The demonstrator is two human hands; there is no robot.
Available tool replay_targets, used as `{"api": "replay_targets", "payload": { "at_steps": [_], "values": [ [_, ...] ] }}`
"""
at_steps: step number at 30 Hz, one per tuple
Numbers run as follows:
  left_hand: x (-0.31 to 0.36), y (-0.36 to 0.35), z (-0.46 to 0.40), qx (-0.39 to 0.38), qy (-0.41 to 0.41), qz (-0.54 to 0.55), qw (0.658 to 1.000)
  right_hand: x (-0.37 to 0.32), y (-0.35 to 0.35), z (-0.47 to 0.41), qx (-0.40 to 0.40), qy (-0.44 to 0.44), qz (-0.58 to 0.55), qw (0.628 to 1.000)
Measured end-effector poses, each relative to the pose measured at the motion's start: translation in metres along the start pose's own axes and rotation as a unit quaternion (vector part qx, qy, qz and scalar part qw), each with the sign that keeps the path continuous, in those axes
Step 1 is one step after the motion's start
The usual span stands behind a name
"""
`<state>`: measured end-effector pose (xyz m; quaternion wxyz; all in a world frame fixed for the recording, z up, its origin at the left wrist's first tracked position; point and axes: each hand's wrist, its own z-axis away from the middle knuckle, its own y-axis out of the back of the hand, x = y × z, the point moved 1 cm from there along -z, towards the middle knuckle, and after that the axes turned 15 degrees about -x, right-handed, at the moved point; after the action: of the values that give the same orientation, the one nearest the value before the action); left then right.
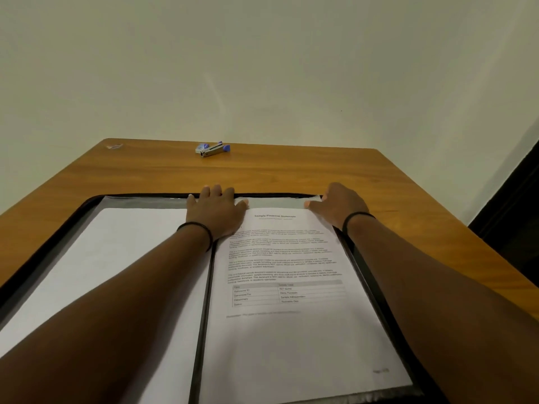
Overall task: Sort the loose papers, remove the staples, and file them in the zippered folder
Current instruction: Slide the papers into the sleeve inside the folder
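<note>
Wooden table [306, 170], open zippered folder [73, 217], staple remover [212, 150] near far edge

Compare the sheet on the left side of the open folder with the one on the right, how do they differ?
The left sheet shows a blank white face; the right sheet carries printed text, a heading and a small table. The left hand lies between the two sheets' top corners, while the right hand rests at the right sheet's top right corner. Both lie flat inside the zippered folder.

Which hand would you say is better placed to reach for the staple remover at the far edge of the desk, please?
Probably the left hand. It rests at the folder's top edge almost directly below the staple remover, while the right hand lies further to the side, on the printed page's corner.
</note>
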<state>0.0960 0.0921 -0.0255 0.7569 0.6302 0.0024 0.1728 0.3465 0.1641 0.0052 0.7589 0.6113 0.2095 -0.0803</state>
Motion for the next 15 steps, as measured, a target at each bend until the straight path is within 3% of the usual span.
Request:
{"api": "replay_targets", "payload": {
  "at_steps": [15],
  "values": [
    [-0.008, 0.021, -0.083, -0.007, -0.007, -0.019, 1.0, -0.006, -0.01, -0.082, 0.096, 0.041, -0.007, 0.994]
  ]
}}
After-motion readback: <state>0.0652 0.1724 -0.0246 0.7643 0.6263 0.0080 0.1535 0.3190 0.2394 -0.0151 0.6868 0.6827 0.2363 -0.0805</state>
